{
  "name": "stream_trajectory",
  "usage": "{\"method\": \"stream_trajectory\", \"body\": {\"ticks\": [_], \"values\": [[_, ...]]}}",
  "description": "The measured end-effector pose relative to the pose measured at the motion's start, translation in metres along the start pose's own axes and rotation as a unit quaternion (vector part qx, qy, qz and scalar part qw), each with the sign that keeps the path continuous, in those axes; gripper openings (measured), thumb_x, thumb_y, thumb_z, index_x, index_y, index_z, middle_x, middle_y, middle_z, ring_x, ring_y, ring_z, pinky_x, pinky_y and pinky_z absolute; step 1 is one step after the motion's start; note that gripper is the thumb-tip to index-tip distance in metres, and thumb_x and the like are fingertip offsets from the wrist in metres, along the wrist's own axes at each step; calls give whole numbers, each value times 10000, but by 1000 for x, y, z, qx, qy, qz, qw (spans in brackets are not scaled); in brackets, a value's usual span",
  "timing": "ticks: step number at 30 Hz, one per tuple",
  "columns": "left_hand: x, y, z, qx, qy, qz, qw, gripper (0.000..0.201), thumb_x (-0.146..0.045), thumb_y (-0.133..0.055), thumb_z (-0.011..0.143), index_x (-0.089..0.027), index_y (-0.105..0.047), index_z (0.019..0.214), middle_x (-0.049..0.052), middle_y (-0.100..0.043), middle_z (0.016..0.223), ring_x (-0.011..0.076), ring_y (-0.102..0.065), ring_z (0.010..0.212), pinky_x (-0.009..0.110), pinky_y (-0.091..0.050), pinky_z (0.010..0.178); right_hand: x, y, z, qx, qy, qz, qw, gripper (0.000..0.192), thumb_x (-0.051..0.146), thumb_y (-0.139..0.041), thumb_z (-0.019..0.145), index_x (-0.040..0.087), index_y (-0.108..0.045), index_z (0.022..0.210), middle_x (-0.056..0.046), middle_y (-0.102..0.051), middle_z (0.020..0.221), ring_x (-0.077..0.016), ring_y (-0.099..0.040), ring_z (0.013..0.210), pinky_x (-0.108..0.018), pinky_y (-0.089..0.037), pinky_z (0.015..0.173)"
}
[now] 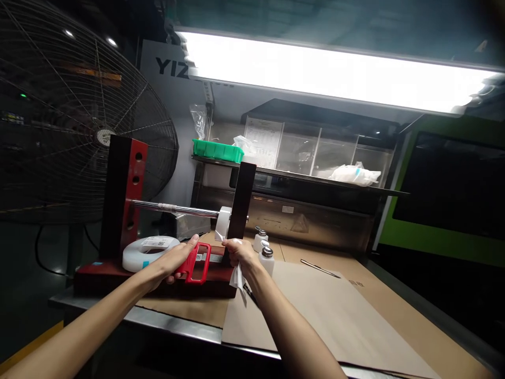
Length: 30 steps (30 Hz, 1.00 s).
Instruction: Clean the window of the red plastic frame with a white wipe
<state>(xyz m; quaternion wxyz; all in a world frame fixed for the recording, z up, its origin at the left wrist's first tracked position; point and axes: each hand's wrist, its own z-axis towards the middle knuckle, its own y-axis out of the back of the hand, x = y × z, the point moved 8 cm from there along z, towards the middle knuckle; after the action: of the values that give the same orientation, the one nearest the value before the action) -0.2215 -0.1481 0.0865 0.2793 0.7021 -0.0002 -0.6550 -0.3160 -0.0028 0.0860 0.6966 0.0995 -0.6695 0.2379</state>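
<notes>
My left hand point(175, 260) grips a red-handled tool point(196, 266) in front of a red and black roll stand point(126, 210). My right hand point(239, 255) pinches a strip of white tape point(238, 278) that hangs down from my fingers, just below a small white roll point(223, 221) mounted on the stand's metal rod point(173, 208). A large flat white tape roll point(148, 251) lies on the stand's base, left of my left hand.
Small white pump bottles point(265, 250) stand right of my right hand. Cardboard sheets point(335, 310) cover the metal table, with a thin metal rod point(317, 268) on them. A big fan point(79, 116) is at left; a shelf holds a green tray point(218, 151) and bags.
</notes>
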Motion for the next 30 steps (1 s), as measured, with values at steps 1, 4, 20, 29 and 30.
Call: {"method": "stream_trajectory", "body": {"ticks": [1,4,20,29,30], "values": [[1,-2,4,9,6,-3,1000,710,-775,-470,659,-147,-538,983,6,-443,486,112,-356,399,172,-185,387,0,0,0,-6,5,7,1000,169,191,-629,661,150,-469,624,98,-302,421,-35,-211,352,-208,-110,392],[1,-8,11,22,15,-6,1000,756,-793,-451,656,-144,-532,1036,-4,-430,493,97,-339,405,162,-182,401,-1,1,-2,-23,18,27,999,118,195,-614,623,153,-506,642,101,-307,412,-37,-198,352,-215,-101,397],[-29,-47,11,90,-43,-6,995,618,-649,-654,582,-165,-436,899,-41,-437,557,75,-309,434,185,-189,399,-38,5,-58,-32,51,34,998,229,318,-672,565,135,-559,644,70,-365,471,-45,-242,423,-218,-124,413],[-30,-44,12,75,-68,-6,995,546,-552,-715,550,-177,-473,864,-45,-445,536,86,-335,407,200,-214,399,-38,9,-58,-33,58,2,998,200,314,-659,597,143,-565,641,54,-382,498,-58,-255,458,-220,-155,431],[-29,-44,13,73,-71,-6,995,545,-556,-715,548,-178,-475,860,-45,-448,536,87,-334,403,203,-213,397,-38,9,-57,-33,59,-4,998,201,320,-655,599,146,-562,639,53,-382,499,-60,-255,458,-221,-160,433]]}}
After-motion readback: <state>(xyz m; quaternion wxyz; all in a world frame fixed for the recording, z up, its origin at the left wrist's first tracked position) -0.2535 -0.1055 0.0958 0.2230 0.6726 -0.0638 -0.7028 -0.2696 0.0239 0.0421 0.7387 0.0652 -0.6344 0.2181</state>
